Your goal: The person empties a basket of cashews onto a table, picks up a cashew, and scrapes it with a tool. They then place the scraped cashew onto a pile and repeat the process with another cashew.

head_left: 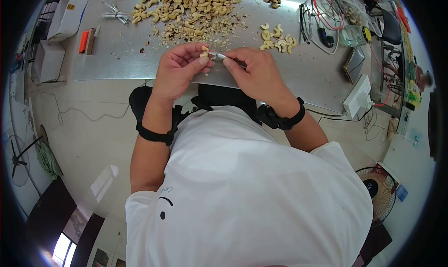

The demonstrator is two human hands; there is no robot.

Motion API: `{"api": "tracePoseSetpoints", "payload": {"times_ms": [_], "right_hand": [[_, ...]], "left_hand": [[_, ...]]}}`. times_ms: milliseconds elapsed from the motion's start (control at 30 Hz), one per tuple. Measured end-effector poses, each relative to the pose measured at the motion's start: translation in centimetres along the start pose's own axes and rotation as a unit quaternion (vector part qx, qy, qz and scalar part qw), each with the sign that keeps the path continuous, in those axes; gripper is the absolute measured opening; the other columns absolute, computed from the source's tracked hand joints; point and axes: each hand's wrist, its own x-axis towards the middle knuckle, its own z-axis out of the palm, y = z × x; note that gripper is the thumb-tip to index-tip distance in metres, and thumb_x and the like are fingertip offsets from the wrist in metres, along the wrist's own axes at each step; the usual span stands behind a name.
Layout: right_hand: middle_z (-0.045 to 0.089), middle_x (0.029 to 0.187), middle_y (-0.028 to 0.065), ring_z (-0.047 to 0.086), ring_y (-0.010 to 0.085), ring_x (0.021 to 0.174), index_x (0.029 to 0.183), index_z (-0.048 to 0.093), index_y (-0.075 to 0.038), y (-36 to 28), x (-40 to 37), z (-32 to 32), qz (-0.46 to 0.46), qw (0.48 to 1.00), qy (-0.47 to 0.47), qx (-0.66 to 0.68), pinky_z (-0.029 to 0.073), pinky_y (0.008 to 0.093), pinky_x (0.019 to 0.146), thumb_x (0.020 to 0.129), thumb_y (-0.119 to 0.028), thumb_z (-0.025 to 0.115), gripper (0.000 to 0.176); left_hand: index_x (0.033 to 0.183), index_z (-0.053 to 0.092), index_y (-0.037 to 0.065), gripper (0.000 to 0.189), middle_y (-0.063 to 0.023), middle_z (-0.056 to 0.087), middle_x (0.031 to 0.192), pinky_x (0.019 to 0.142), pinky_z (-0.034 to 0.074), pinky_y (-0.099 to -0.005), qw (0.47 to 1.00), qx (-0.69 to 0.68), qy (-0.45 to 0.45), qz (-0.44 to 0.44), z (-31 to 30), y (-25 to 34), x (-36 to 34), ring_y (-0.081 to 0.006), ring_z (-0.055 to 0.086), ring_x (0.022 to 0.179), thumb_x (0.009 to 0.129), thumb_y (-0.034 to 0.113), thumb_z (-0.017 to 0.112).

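Note:
My left hand (179,70) pinches a single cashew (204,51) between thumb and fingertips, just above the near edge of the metal table (116,67). From the other side, my right hand (259,71) grips a slim silver craft knife (218,55) like a pen. Its tip points left at the cashew and seems to touch it; the blade itself is too small to make out. Beyond both hands lie shavings and broken bits (200,32), in front of a large heap of cashews (186,6). To the right sits a smaller group of cashews (278,42).
Dark nut pieces (271,0) lie at the back. On the left are an orange box (84,41), a bundle of silver sticks (115,15) and a white bin (70,14). Cables (322,15), a clear jar (353,35) and a power strip (358,95) crowd the right side.

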Motion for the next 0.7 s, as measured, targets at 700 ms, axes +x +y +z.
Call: {"api": "tracePoseSetpoints", "payload": {"times_ms": [700], "right_hand": [[0.073,0.088,0.0182,0.071,0.0358,0.078,0.097,0.076,-0.002,0.8,0.0,0.8,-0.045,0.998,0.048,-0.015,0.056,0.0419,0.068,0.088,-0.013,0.072,0.015]], "left_hand": [[0.126,0.066,-0.001,0.028,-0.0128,0.074,0.11,0.077,0.059,-0.0246,0.999,-0.027,0.003,-0.047,-0.2,0.5,0.2,-0.0135,0.071,0.091,0.099,-0.001,0.066]]}}
